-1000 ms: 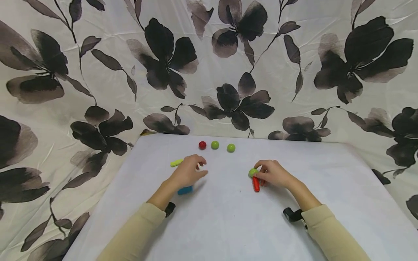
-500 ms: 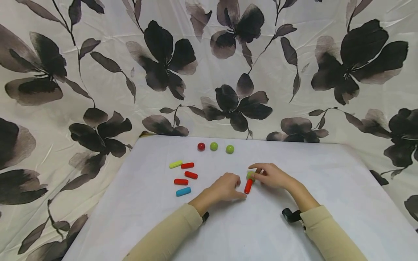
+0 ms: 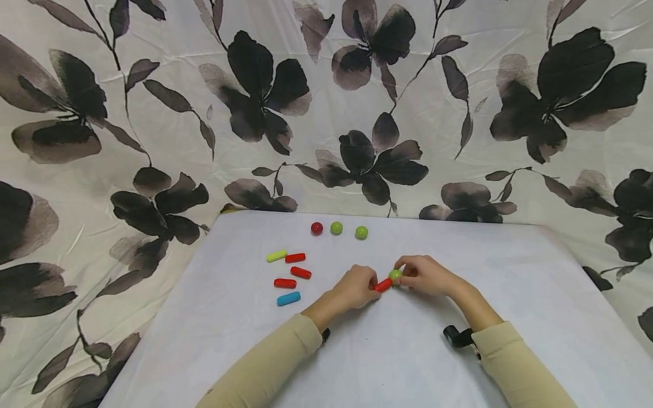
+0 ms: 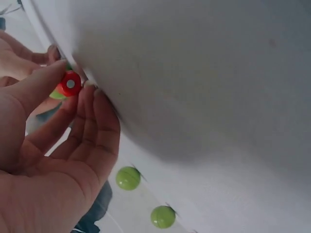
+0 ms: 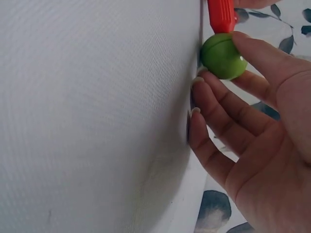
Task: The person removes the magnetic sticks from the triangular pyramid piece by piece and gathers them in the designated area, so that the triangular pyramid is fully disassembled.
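Note:
In the head view, my left hand [image 3: 353,286] pinches a short red stick [image 3: 384,285] by its near end. The left wrist view shows the end of this red stick [image 4: 70,84], with a pale round dot at its centre, between thumb and fingers. My right hand [image 3: 427,275] pinches a green ball [image 3: 395,275]. The far end of the stick touches the ball. Close up in the right wrist view, the glossy green ball [image 5: 221,57] sits between thumb and fingers, with the grooved red stick [image 5: 221,15] meeting it. Both hands are low over the white table.
Left of my left hand lie a yellow stick [image 3: 277,256], several red sticks [image 3: 300,272] and a blue stick [image 3: 288,298]. Along the back of the white table [image 3: 459,374] sit a red ball [image 3: 317,228] and two green balls [image 3: 336,228]. Behind hangs a floral cloth [image 3: 316,107].
My left hand has moved right from the loose sticks and taken hold of the red stick. The stick has swung round to point left. My right hand keeps the green ball in nearly the same place.

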`<state>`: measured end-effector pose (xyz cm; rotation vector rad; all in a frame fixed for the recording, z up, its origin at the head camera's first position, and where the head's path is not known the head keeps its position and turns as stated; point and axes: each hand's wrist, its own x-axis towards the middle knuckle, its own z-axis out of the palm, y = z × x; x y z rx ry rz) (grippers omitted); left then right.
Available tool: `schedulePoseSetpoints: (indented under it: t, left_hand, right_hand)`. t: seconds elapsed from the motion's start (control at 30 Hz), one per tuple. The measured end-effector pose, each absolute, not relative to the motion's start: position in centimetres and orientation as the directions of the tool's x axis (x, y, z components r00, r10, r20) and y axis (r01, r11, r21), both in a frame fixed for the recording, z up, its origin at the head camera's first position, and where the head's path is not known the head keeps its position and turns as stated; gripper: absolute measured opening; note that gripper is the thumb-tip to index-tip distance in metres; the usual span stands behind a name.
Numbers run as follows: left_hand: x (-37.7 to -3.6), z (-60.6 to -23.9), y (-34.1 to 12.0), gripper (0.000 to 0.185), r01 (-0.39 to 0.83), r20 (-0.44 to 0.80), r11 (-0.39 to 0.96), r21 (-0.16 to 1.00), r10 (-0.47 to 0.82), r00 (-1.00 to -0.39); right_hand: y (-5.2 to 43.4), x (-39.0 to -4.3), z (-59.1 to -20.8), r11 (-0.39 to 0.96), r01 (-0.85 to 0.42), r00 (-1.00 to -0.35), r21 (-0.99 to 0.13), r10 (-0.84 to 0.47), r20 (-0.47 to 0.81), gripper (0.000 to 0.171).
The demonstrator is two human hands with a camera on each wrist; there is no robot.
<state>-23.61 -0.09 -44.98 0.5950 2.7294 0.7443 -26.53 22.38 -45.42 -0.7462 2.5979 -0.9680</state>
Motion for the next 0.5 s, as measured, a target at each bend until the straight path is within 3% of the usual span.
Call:
schedulePoseSetpoints:
  t: [0.5]
  left_hand:
    - [-24.5,-45.38,-0.52,0.012,0.284,-0.161,0.742,0.607,0.464,-0.871]
  right_hand:
    - [22.37,-26.5,-45.3,0.674,-0.377,-0.829,-0.635,-0.552,-0.094,0.025]
